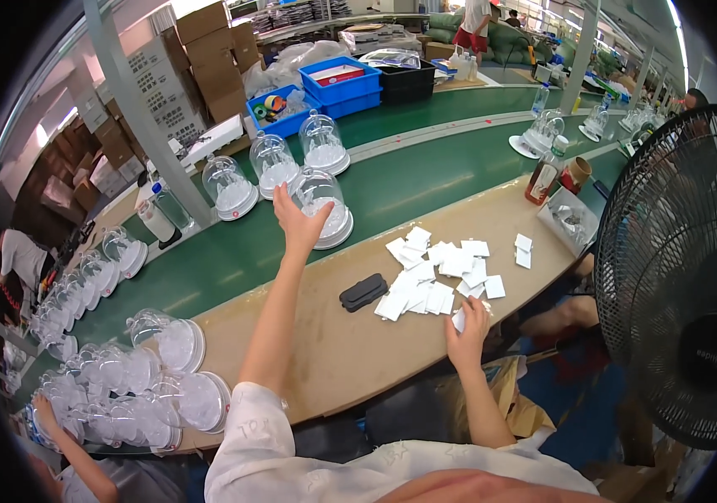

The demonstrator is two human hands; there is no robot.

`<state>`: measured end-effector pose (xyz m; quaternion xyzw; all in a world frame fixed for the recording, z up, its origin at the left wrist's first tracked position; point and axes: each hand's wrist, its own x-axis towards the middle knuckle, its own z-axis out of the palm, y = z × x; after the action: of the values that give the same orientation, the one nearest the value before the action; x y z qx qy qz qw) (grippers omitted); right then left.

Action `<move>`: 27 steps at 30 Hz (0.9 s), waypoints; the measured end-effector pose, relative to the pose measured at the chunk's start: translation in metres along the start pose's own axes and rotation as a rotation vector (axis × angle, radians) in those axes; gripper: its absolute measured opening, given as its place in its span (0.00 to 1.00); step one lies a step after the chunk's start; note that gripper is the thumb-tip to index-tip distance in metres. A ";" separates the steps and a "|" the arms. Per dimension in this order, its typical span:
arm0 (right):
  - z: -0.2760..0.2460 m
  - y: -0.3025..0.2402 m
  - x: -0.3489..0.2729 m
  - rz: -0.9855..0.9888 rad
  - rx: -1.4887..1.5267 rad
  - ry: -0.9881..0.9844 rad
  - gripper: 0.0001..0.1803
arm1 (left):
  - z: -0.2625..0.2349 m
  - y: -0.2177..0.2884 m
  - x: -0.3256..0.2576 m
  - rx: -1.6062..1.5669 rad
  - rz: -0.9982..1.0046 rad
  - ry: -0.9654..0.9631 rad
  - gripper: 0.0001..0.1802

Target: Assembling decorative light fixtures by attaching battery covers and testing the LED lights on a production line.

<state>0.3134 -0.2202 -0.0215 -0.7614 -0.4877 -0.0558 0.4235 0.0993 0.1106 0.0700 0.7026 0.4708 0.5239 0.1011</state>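
**Dome at full reach, card ready in the other hand**

Clear plastic dome point(322, 205) on its white base stands on the green conveyor belt point(233, 260), just past the far edge of the tan worktable point(333, 344). My left hand point(298, 225) is stretched out to it, fingers spread wide and laid against the near wall; nothing is closed around it, so I count it as touch only, not a hold. For this to go well I judge the palm should settle on the dome's side near the base before any pull, since a light, tall cover like this would tip easily.

It is see-through, bell-shaped, with something white and crumpled inside.

My right hand point(467, 329) is curled on a small white card point(459, 319), pinched at the near edge of the loose pile of white cards point(438, 281) that lies beyond it. A black clamshell case point(363, 292) lies between the two hands. Three more domes point(275, 163) stand farther along the belt beyond the left hand.
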 end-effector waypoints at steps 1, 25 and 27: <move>0.001 0.000 0.000 -0.006 0.001 -0.002 0.26 | 0.007 -0.001 0.004 0.079 -0.025 0.003 0.63; -0.030 -0.014 0.008 -0.031 0.334 -0.006 0.20 | -0.035 -0.014 -0.042 -0.199 -0.050 0.260 0.59; -0.035 -0.015 0.004 0.103 0.453 -0.092 0.20 | -0.052 -0.015 -0.053 -0.352 -0.156 0.304 0.58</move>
<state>0.3150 -0.2399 0.0117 -0.6725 -0.4668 0.1115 0.5633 0.0474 0.0595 0.0488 0.5489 0.4346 0.6882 0.1903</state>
